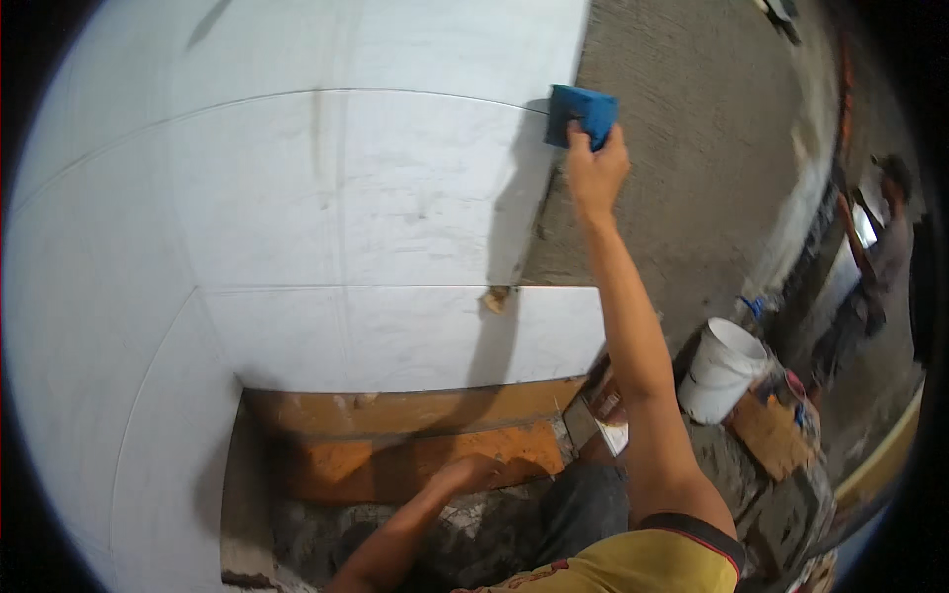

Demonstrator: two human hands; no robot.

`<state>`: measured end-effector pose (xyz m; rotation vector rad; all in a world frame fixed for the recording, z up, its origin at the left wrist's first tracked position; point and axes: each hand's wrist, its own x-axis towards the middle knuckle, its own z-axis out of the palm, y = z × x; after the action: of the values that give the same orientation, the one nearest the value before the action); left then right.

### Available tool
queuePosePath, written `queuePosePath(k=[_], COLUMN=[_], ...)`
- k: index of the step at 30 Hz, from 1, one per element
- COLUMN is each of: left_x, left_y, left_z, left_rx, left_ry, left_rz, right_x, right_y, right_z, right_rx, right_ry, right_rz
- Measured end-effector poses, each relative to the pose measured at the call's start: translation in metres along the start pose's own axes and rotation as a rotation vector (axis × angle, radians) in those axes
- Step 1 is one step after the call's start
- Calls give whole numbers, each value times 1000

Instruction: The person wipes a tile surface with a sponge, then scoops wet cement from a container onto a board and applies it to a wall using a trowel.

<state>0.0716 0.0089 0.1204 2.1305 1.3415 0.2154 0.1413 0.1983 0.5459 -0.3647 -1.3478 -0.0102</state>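
Observation:
My right hand (597, 170) reaches up the wall, its fingers and thumb closed on a flat-sided blue piece (583, 111), whose exact kind I cannot make out. The blue piece lies against the free side edge of a large white wall tile (435, 188), where tile meets bare grey mortar (692, 138). Below, a small tan lump (496, 298) sits at the joint above the lower row of tiles (415, 331). My left hand (473, 473) is low, in front of an orange-brown board (425, 460); its fingers are too dark and blurred to read.
A white bucket (722, 371) stands to the right, next to a piece of brown board (771, 435) and rubble. Farther right another person (880, 257) stands with raised arms. Tiles also cover the left wall (99, 296). A dark recess lies below the tiles.

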Motion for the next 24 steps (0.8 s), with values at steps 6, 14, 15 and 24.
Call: queuePosePath(k=[6,14,15,24], left_x=[-5,12,12,2], left_y=[-3,-37,-39,-31], left_z=[-5,15,16,9], left_rx=[-33,-191,-184,-83], left_ry=[84,154,131,125], left_rz=[-2,65,62,66], right_x=[-20,-85,-87,69], right_y=[-45,-134,-141,-178], right_z=[101,187,184,205], right_rx=[45,51,36,80], right_ry=[-75,-870,-1151,-446], right_rz=[-34,-564,-587,-612])
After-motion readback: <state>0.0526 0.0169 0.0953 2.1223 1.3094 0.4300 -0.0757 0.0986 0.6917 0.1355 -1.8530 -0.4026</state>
